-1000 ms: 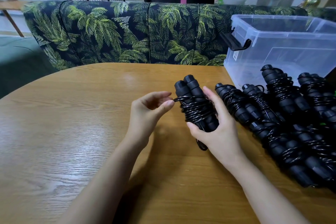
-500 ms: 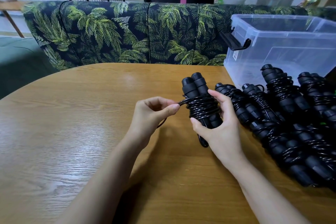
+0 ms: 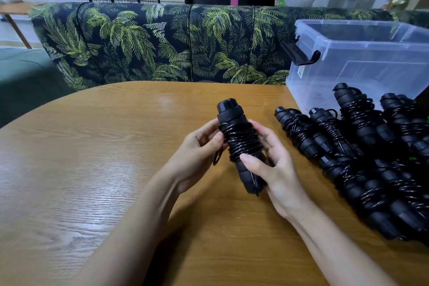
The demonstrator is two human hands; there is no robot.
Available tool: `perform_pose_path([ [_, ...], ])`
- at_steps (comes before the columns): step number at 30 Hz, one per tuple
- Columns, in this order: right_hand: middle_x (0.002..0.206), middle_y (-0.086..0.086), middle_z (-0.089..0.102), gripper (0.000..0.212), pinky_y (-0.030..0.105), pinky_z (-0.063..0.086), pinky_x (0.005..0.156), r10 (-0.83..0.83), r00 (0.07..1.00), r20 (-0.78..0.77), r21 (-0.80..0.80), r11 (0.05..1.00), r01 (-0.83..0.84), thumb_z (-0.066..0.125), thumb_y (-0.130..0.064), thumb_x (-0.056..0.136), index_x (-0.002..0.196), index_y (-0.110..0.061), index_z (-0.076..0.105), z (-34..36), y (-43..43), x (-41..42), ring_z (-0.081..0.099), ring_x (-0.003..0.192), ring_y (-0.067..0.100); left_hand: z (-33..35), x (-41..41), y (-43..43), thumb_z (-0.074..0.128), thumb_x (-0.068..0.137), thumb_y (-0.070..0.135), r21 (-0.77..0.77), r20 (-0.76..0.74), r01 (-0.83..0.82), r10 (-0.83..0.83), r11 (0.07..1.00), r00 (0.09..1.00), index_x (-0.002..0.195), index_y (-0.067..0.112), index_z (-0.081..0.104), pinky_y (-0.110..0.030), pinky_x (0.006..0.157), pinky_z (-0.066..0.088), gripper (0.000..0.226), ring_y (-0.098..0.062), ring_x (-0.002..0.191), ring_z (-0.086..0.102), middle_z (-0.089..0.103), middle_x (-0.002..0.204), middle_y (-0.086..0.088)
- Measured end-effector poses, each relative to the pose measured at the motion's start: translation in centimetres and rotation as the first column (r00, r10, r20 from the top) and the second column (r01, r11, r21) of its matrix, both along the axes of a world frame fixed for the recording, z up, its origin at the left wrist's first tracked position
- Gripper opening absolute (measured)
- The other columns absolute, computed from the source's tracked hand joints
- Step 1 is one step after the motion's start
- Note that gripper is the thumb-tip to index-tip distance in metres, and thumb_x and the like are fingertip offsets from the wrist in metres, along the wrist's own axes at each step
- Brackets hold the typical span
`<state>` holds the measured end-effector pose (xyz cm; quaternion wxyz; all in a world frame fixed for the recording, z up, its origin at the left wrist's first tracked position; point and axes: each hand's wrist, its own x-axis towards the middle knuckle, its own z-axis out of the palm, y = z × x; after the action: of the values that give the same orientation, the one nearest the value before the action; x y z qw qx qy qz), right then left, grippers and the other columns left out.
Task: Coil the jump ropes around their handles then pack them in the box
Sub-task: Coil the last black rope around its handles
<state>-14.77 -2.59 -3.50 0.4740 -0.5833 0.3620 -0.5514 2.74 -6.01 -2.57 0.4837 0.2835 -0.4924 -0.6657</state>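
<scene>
Head camera looks down on a wooden table (image 3: 92, 146) where a clear plastic box (image 3: 359, 53) stands open at the far right. To the left of the box and nearer to the person, both hands hold one jump rope (image 3: 241, 141) above the table, tilted with its cap away from the person. The right hand (image 3: 271, 165) has its fingers curled around the lower part of the handles, and the thumb presses on the black coil. I think this grip keeps the turns from slipping off. The left hand (image 3: 199, 146) is on the side of the coil further from the box, its fingers bent and pinching the cord where a small loose loop (image 3: 217, 157) hangs out. In my judgement this is the last piece of cord, which needs to be tucked under the turns before the bundle can go to the others.

The pile of coiled ropes (image 3: 371, 158) lies just in front of the box, probably placed there so that packing is a short move. Whether the pile touches the box wall I cannot tell.

By count: one rope in the hands, one box, and at least six bundles in the pile. They overlap too much for an exact number. On the held rope only one cap shows clearly. No bundle shows inside the box from here, so packing seems not yet started
</scene>
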Motion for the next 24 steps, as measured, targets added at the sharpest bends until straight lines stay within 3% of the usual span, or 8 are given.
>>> perform_pose_path([
  [6, 0.142, -0.023, 0.042, 0.07, 0.037, 0.034, 0.115, -0.125, 0.965, -0.229, -0.127, 0.987, 0.097, 0.068, -0.038, 0.08, 0.145, -0.036, 0.042, -0.2, 0.1, 0.2, 0.039, 0.136, 0.003, 0.5, -0.6, 0.5, 0.064, 0.082, 0.014, 0.015, 0.034, -0.123, 0.123, 0.992, 0.992, 0.135, 0.007, 0.054, -0.025, 0.093, 0.05, 0.055, -0.018, 0.111, 0.065, 0.071, 0.117, -0.008],
  [8, 0.143, -0.021, 0.04, 0.08, 0.03, 0.032, 0.115, -0.199, 0.914, -0.354, -0.224, 0.967, 0.124, 0.074, -0.03, 0.081, 0.15, -0.035, 0.034, -0.5, 0.2, 0.8, 0.037, 0.137, 0.005, 0.5, -1.1, 0.8, 0.073, 0.074, 0.015, -0.023, 0.109, -0.22, 0.221, 0.975, 0.969, 0.13, 0.01, 0.059, -0.019, 0.081, 0.052, 0.058, -0.013, 0.103, 0.069, 0.075, 0.108, -0.004],
  [10, 0.144, -0.018, 0.037, 0.09, 0.012, 0.029, 0.108, -0.277, 0.866, -0.417, -0.294, 0.942, 0.16, 0.082, -0.02, 0.078, 0.151, -0.032, 0.032, -0.7, 0.1, 1.3, 0.036, 0.134, -0.006, 0.4, -1.3, 1.0, 0.076, 0.069, 0.018, -0.092, 0.16, -0.287, 0.299, 0.953, 0.941, 0.121, 0.014, 0.065, -0.016, 0.077, 0.052, 0.053, -0.01, 0.099, 0.071, 0.076, 0.102, -0.001],
  [12, 0.142, -0.017, 0.041, 0.09, 0.005, 0.029, 0.103, -0.284, 0.866, -0.412, -0.304, 0.939, 0.163, 0.081, -0.014, 0.078, 0.15, -0.032, 0.031, -0.7, -0.1, 1.2, 0.039, 0.131, -0.008, 0.6, -1.1, 0.9, 0.076, 0.068, 0.018, -0.119, 0.163, -0.312, 0.329, 0.943, 0.93, 0.119, 0.012, 0.066, -0.018, 0.079, 0.053, 0.052, -0.01, 0.099, 0.071, 0.076, 0.101, 0.0],
  [16, 0.145, -0.02, 0.041, 0.085, 0.008, 0.03, 0.104, -0.228, 0.91, -0.347, -0.249, 0.958, 0.145, 0.076, -0.014, 0.084, 0.152, -0.032, 0.028, -0.4, 0.0, 0.7, 0.039, 0.133, -0.007, 0.9, -0.5, 0.8, 0.077, 0.07, 0.017, -0.144, 0.18, -0.287, 0.31, 0.947, 0.934, 0.126, 0.005, 0.064, -0.02, 0.084, 0.053, 0.058, -0.012, 0.107, 0.069, 0.075, 0.107, -0.002],
  [20, 0.15, -0.016, 0.029, 0.094, -0.004, 0.024, 0.096, -0.296, 0.831, -0.471, -0.31, 0.937, 0.159, 0.075, -0.041, 0.079, 0.154, -0.027, 0.02, -0.3, 0.5, 1.3, 0.024, 0.127, -0.027, 0.8, -1.0, 1.1, 0.078, 0.069, 0.018, -0.164, 0.186, -0.348, 0.375, 0.923, 0.908, 0.122, 0.003, 0.066, -0.018, 0.08, 0.053, 0.056, -0.011, 0.099, 0.071, 0.076, 0.101, -0.002],
  [22, 0.145, -0.017, 0.036, 0.098, -0.003, 0.027, 0.094, -0.307, 0.809, -0.502, -0.308, 0.937, 0.164, 0.074, -0.047, 0.077, 0.155, -0.028, 0.018, -0.3, 0.4, 1.4, 0.03, 0.123, -0.026, 0.9, -0.8, 1.1, 0.08, 0.066, 0.02, -0.155, 0.186, -0.369, 0.394, 0.916, 0.9, 0.119, 0.005, 0.068, -0.02, 0.081, 0.053, 0.057, -0.012, 0.098, 0.072, 0.077, 0.098, -0.002],
  [24, 0.141, -0.02, 0.044, 0.098, 0.002, 0.03, 0.096, -0.273, 0.843, -0.463, -0.272, 0.949, 0.158, 0.079, -0.038, 0.078, 0.155, -0.032, 0.019, -0.3, 0.2, 1.1, 0.039, 0.125, -0.017, 1.1, -0.6, 1.0, 0.081, 0.063, 0.021, -0.141, 0.183, -0.377, 0.398, 0.916, 0.899, 0.117, 0.005, 0.069, -0.021, 0.082, 0.054, 0.057, -0.013, 0.097, 0.072, 0.077, 0.097, -0.002],
])
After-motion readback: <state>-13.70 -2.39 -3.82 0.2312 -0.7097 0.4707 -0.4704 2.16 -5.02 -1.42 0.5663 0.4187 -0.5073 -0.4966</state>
